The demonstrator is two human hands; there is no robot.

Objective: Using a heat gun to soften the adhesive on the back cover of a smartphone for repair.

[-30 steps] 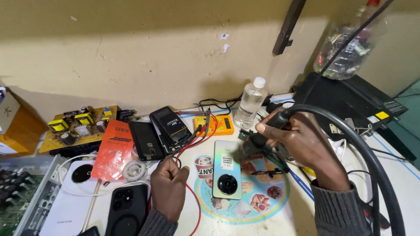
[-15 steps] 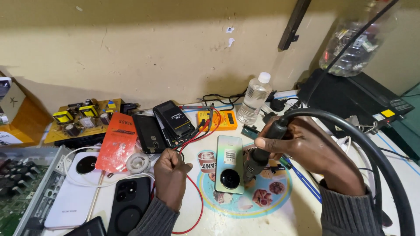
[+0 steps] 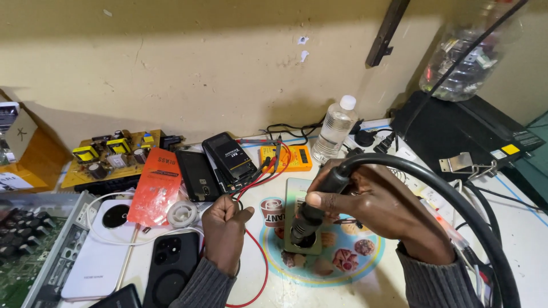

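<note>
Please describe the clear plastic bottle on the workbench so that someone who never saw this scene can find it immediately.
Start at the beige wall behind the white workbench and follow its foot toward the right. The plastic bottle stands upright there, just right of the small orange multimeter and left of the big black device. It is the only clear, tall thing with a white cap among flat phones and boards.

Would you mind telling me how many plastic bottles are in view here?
2: a small clear bottle with a white cap standing by the wall behind the yellow meter, and a larger clear bottle at upper right. Others may be hidden.
</note>
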